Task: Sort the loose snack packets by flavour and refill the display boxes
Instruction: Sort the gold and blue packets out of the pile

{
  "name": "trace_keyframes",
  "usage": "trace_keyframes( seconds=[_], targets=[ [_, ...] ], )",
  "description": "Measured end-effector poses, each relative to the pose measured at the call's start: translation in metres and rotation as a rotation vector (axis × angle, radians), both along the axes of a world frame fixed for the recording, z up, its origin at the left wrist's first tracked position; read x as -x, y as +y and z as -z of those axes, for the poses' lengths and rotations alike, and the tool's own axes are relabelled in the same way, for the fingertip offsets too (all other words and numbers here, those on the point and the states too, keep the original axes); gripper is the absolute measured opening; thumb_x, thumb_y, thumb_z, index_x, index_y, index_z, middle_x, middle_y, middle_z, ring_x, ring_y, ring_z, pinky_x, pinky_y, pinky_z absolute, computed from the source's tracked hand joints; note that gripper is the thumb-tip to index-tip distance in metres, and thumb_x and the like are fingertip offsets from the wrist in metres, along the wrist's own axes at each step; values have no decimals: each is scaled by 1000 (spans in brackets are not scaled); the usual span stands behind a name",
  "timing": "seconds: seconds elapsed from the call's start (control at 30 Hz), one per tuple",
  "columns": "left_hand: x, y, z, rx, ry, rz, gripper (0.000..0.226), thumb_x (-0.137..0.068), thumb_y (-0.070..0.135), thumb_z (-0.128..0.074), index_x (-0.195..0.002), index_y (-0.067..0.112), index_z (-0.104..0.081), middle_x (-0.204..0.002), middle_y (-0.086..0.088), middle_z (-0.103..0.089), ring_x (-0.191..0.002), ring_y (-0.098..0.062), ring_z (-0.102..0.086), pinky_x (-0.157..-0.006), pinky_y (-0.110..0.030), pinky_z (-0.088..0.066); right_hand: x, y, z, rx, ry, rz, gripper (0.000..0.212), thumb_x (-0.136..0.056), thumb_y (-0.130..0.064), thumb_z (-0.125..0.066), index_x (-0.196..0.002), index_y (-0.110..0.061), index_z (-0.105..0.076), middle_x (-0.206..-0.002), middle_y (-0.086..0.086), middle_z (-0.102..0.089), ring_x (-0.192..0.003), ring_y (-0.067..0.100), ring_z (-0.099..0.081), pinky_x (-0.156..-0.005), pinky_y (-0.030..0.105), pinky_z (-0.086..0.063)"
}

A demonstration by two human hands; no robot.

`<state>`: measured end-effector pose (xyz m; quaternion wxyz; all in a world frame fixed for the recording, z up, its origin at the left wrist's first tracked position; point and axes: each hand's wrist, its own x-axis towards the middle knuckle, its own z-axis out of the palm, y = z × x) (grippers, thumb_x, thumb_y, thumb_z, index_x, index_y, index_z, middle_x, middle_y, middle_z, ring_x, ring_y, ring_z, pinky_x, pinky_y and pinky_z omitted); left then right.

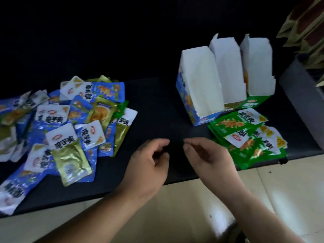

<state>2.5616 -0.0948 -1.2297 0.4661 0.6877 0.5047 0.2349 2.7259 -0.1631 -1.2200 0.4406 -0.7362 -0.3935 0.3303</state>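
Note:
A mixed heap of loose snack packets (66,123), mostly blue with some gold and one green, covers the left of the black table (157,106). A small stack of green packets (245,137) lies at the right. Behind it stand three open display boxes: a blue one (198,85), a middle one (228,71) and a green one (256,67). My left hand (149,163) and my right hand (206,155) hover side by side over the bare table front, fingers loosely curled, holding nothing.
A grey bin (301,95) with brown-and-gold packets (305,28) stands at the far right. The table's front edge runs under my wrists, with pale floor tiles (192,207) below. The space behind the table is dark.

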Motion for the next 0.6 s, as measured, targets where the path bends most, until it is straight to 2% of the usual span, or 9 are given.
trace_keyframes(
  seconds=[0.1, 0.13, 0.17, 0.23, 0.27, 0.3, 0.4, 0.5, 0.6],
  targets=[
    [22, 15, -2, -187, 114, -20, 29, -90, 22, -67, -119, 23, -73, -135, 9, -61, -130, -5, -52, -111, -16, -37, 19, 9, 7, 39, -49, -85, 22, -91, -23, -75, -112, -28, -78, -97, -10, -77, -88, 5, -72, -82, 23, -57],
    [31, 23, -2, -227, 185, -1, 34, -88, 28, -64, -120, 24, -72, -142, 5, -56, -138, -10, -44, -117, -24, -34, 25, 13, 9, 42, -88, -120, 25, -90, -26, -75, -115, -29, -77, -99, -11, -75, -91, 6, -72, -83, 24, -56],
    [41, 31, -1, -274, 322, 41, 41, -86, 35, -62, -125, 26, -69, -152, 0, -49, -147, -18, -35, -122, -38, -30, 31, 19, 10, 39, -138, -156, 28, -90, -29, -75, -117, -29, -76, -102, -14, -73, -94, 5, -70, -84, 24, -55],
    [66, 44, 4, -282, 693, 125, 60, -87, 49, -57, -144, 34, -49, -169, -5, -19, -158, -35, -7, -124, -64, -15, 47, 36, 11, 31, -251, -227, 33, -89, -36, -72, -122, -29, -74, -108, -18, -68, -101, 1, -66, -86, 21, -52],
    [81, 48, 9, -250, 825, 138, 69, -88, 57, -54, -152, 38, -36, -172, -6, -5, -158, -40, 4, -122, -70, -9, 55, 46, 12, 29, -302, -260, 36, -89, -39, -71, -124, -29, -73, -116, -18, -67, -108, 1, -64, -90, 23, -52],
    [95, 50, 15, -252, 888, 135, 74, -89, 63, -50, -155, 40, -27, -173, -6, 1, -158, -43, 6, -119, -74, -9, 64, 58, 13, 30, -341, -293, 39, -89, -40, -71, -126, -29, -72, -127, -15, -65, -119, 3, -61, -97, 27, -52],
    [121, 49, 24, -327, 890, 168, 73, -87, 69, -41, -154, 41, -33, -173, -8, -15, -155, -47, -18, -112, -78, -25, 90, 96, 19, 59, -392, -406, 50, -90, -38, -72, -138, -32, -63, -156, -9, -46, -148, 8, -38, -118, 30, -38],
    [140, 52, 27, -437, 815, 194, 59, -86, 55, -57, -142, 36, -54, -167, -5, -32, -149, -43, -37, -107, -72, -37, 103, 120, 28, 114, -432, -482, 64, -88, -49, -69, -148, -35, -52, -167, -5, -30, -157, 12, -20, -125, 35, -28],
    [161, 57, 26, -525, 693, 155, 37, -83, 39, -71, -119, 31, -67, -158, -2, -46, -147, -34, -44, -106, -66, -40, 107, 119, 38, 92, -572, -496, 69, -82, -68, -57, -140, -32, -63, -162, 7, -41, -154, 25, -32, -120, 45, -38]
  ],
)
